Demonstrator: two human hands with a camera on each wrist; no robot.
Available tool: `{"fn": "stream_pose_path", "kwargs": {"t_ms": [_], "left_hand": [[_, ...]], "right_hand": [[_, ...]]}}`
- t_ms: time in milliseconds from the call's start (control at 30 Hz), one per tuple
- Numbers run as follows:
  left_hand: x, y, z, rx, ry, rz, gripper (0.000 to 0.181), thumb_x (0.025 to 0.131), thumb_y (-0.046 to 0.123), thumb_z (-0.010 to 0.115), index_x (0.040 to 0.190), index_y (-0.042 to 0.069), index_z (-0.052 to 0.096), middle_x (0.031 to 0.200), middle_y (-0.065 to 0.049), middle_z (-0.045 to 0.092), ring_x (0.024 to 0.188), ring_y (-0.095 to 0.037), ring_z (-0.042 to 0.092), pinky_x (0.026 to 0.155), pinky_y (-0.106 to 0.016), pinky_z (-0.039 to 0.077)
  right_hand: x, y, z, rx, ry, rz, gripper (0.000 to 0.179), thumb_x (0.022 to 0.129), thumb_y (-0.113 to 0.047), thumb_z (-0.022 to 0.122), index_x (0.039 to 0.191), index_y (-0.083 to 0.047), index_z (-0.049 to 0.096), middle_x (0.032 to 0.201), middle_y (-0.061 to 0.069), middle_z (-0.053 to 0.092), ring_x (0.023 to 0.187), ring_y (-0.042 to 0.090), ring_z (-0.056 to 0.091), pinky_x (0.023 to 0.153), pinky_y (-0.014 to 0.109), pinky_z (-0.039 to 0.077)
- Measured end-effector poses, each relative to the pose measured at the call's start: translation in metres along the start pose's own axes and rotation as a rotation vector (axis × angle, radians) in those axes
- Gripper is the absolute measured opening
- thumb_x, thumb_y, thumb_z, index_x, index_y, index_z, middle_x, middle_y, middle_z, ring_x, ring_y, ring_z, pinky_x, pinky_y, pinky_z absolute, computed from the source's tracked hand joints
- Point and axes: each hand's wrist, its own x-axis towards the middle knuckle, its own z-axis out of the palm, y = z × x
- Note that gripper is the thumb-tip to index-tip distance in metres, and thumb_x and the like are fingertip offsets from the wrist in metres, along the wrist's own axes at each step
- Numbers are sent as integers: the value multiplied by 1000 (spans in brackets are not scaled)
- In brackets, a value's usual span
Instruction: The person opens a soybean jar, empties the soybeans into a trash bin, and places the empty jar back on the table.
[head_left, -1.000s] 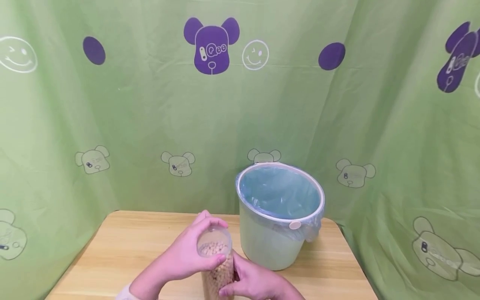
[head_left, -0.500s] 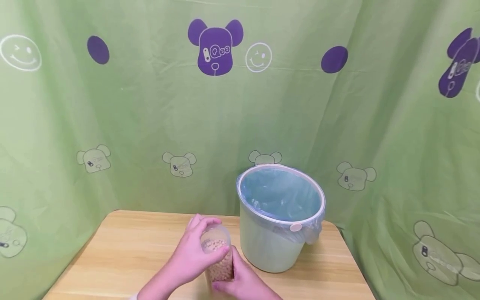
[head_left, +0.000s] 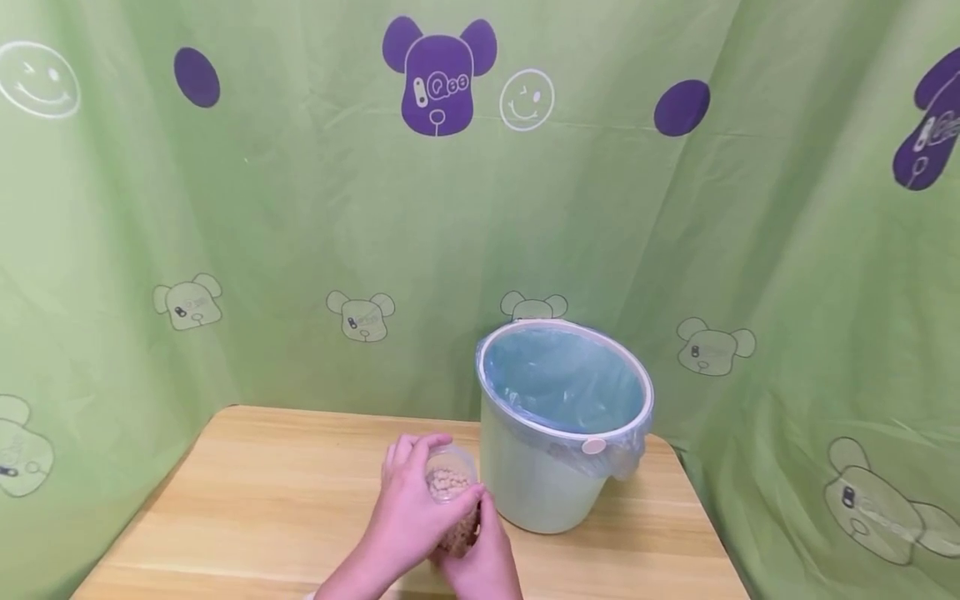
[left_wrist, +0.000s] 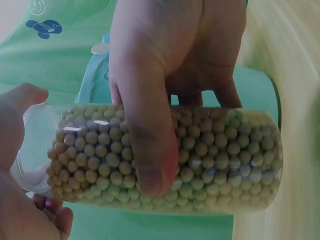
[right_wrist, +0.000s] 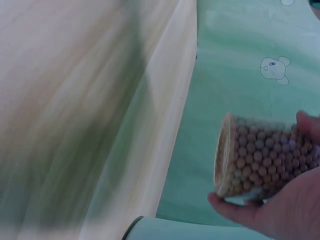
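A clear cylindrical jar [head_left: 450,483] of small round tan beans is held by both hands over the table, left of the bin. Around its upper end curls my left hand [head_left: 408,500], thumb on the near side and fingers over the far rim. My right hand [head_left: 487,562] wraps the jar's body lower down; in the left wrist view its thumb [left_wrist: 152,170] lies across the side. Beans fill most of the jar [left_wrist: 215,160], with a gap below the rim. Whether a clear lid covers the mouth, I cannot tell. The right wrist view shows the jar's base end [right_wrist: 226,155].
A pale green bin [head_left: 540,492] with a bluish plastic liner [head_left: 566,379] stands close on the right of the jar. Both are at a wooden table [head_left: 262,500] with rounded far corners. Green printed cloth [head_left: 330,208] hangs behind and at the sides.
Both hands have shifted right with the jar, bringing it nearer the bin. The right hand now looks more upright beneath the left. The bin stays in place while the head view moves slightly.
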Motion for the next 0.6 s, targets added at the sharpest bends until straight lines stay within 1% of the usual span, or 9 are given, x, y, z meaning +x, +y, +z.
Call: {"fn": "stream_pose_path", "kwargs": {"t_ms": [100,200,267,433,533,600], "left_hand": [[0,3,5,17,18,0,73,68,51,88,130,28,59,114,7,51,111,-13,43,91,-36,47],[1,7,11,38,37,-2,74,66,52,88,130,28,59,115,7,52,109,-15,42,88,-34,42],[1,8,15,53,47,-9,75,66,54,88,130,27,59,115,6,53,109,-15,42,87,-33,41],[-1,9,26,69,45,-43,82,70,62,83,135,21,55,118,3,54,107,-15,45,86,-33,44],[-2,8,31,76,43,-59,86,71,67,79,137,19,52,123,0,55,109,-15,46,87,-34,48],[-3,7,33,81,45,-67,89,71,68,78,139,18,50,126,-1,54,112,-16,46,89,-35,48]], "right_hand": [[-1,-1,3,-1,77,16,96,64,-14,88,147,-6,40,139,20,59,125,35,60,101,51,55],[-1,-2,5,6,141,41,90,66,-10,85,145,-8,43,137,18,61,125,34,61,102,51,54],[-1,-1,6,-10,191,60,86,66,-10,85,143,-10,45,135,16,62,123,33,62,104,52,53],[0,6,10,-82,308,91,80,66,-7,84,138,-9,49,130,17,63,119,35,64,103,55,53],[0,11,13,-97,341,93,79,67,-5,84,138,-7,49,131,18,61,120,37,63,104,56,52],[0,12,13,-100,331,98,81,68,-5,84,140,-5,48,133,20,60,122,39,61,106,57,50]]}}
